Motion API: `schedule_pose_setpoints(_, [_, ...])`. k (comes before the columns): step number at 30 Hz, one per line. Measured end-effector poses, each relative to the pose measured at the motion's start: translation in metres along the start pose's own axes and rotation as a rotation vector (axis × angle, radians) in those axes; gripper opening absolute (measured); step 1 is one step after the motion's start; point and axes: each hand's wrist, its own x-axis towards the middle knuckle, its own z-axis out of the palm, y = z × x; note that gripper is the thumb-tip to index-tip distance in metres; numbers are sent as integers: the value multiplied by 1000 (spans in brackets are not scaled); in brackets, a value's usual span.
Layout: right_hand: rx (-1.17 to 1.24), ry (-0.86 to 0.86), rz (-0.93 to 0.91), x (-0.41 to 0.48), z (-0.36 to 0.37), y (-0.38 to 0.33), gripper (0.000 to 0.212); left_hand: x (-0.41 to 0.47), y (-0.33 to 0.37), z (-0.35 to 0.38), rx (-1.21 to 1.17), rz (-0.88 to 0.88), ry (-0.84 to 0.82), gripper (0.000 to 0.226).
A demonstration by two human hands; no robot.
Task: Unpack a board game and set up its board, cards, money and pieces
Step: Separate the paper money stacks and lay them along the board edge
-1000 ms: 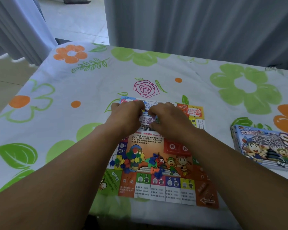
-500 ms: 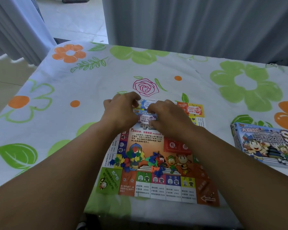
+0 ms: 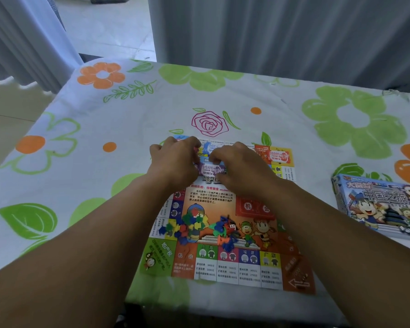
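Head view: the board [image 3: 211, 197] lies flat on the counter [image 3: 104, 185], near the near edge and roughly midway between the left and right edges. The purple note [image 3: 208, 169] of play money sits on the far half of the board, its long axis running left to right. The left hand [image 3: 175, 162] grips the left end of the note with curled fingers; the right hand [image 3: 242, 169] grips the right end in the same way. The exact fingertip contact is hidden behind the knuckles. Both hands are equally near the note, so either can carry it. A blue note [image 3: 210, 147] lies just beyond the purple note, toward the far edge of the board, and a red note [image 3: 276, 157] rests on the far right corner of the board. The coming move probably places the purple note beside these. Two loose clusters of plastic pieces [image 3: 187, 223] lie on the near half of the board, between the forearms, well clear of the notes. The game box [image 3: 376, 204] stands at the right edge of the counter, apart from the board. Nothing blocks the far edge of the board.
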Motion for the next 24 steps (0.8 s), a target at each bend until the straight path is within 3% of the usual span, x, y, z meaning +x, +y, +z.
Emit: schedule_pose_setpoints(24, [-21, 0, -33, 0, 1, 0, 28, -2, 2, -2, -1, 44, 5, 53])
